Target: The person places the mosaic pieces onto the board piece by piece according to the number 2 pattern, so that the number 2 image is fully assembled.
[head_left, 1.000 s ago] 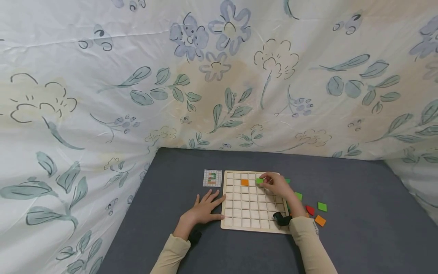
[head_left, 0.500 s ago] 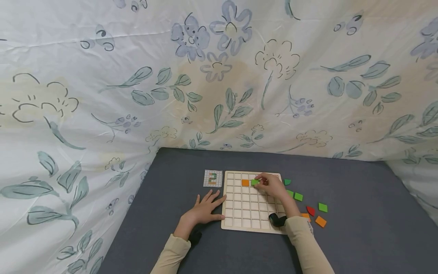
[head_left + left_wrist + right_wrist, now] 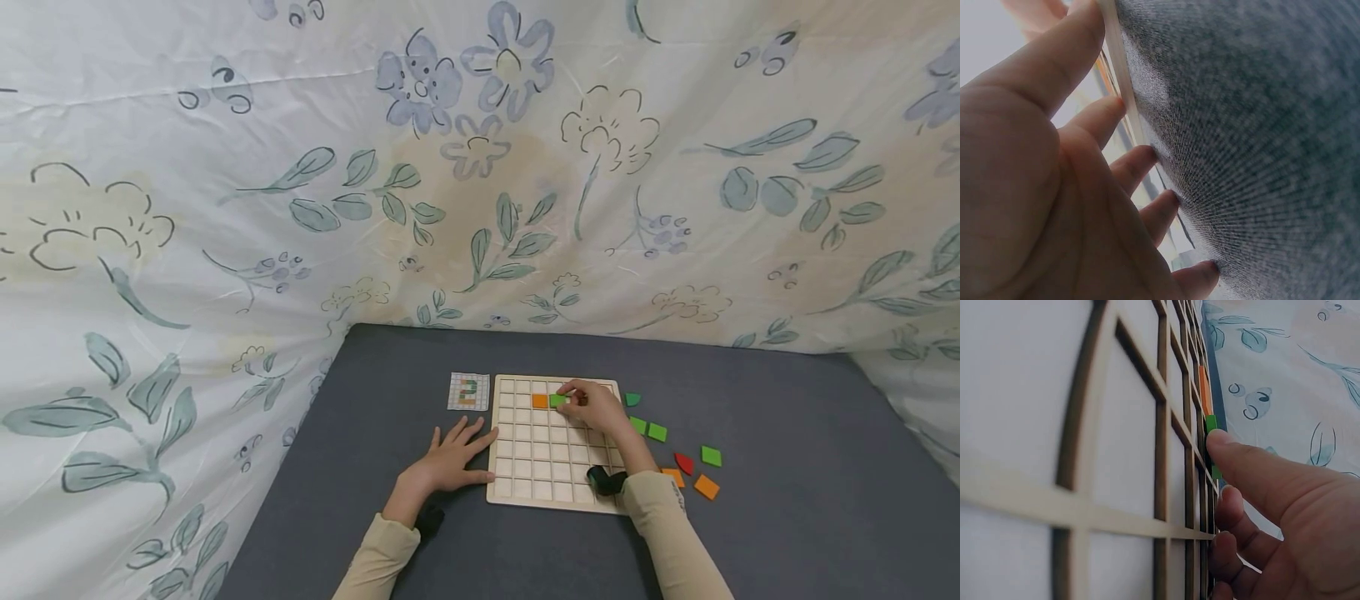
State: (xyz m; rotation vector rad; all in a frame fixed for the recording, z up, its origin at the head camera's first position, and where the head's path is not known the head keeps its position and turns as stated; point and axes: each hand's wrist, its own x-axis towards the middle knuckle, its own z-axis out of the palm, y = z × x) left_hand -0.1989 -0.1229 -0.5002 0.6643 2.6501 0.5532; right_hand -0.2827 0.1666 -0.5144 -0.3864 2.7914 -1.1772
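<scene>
A wooden grid board [image 3: 525, 492] lies on the dark table, with an orange square tile [image 3: 540, 402] in a cell of its second row from the back. Right beside that tile, my right hand [image 3: 596, 408] holds a green square tile [image 3: 557, 401] at its cell. The thumb [image 3: 1235, 450] lies against the green tile in the right wrist view, the other fingers bent below it. My left hand [image 3: 450, 462] is spread flat at the board's left side; its thumb and a fingertip touch the wooden edge, also visible in the left wrist view.
A small pattern card [image 3: 468, 392] with a coloured figure lies left of the board. To its right are loose pieces: a dark green one [image 3: 632, 399], several green squares [image 3: 711, 456], a red piece [image 3: 684, 463] and orange squares [image 3: 707, 487]. Floral cloth [image 3: 480, 208] hangs behind.
My right hand has carried the green tile leftward over the board to the cell beside the orange tile, and has stayed there over the last half second. The left hand keeps its place.
</scene>
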